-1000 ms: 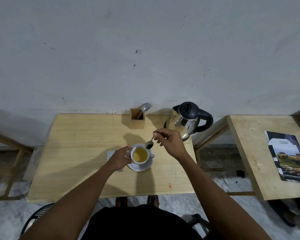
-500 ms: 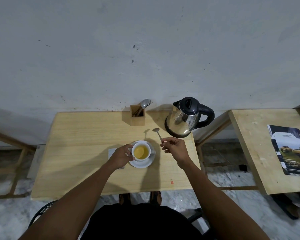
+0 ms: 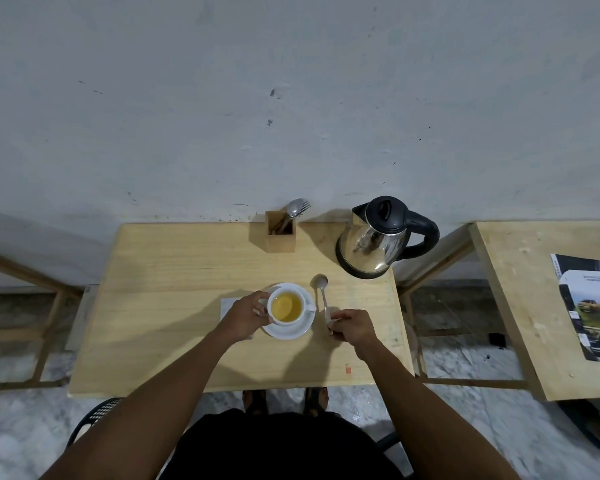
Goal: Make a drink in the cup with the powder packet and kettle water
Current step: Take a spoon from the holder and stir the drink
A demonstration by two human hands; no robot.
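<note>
Stirring done: my left hand (image 3: 246, 315) grips cup (image 3: 286, 306), right hand (image 3: 352, 327) pinches spoon (image 3: 323, 299) on table (image 3: 160, 271); next, let go.

Dim, soft-shadowed, perhaps slightly blurred wide-angle

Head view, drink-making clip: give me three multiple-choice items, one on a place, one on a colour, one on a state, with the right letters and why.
1. Where does the spoon lie?
A. inside the cup
B. on the table right of the saucer
C. in the wooden holder

2. What colour is the liquid in the cup?
A. yellow
B. dark brown
C. clear

3. What is the left hand doing?
A. lifting the kettle
B. resting flat on the table
C. holding the cup's side

Answers:
1 B, its bowl rests on the wood beside the saucer, its handle end at the right hand.
2 A, the surface looks yellow.
3 C, the fingers wrap around the cup's left wall.
</note>
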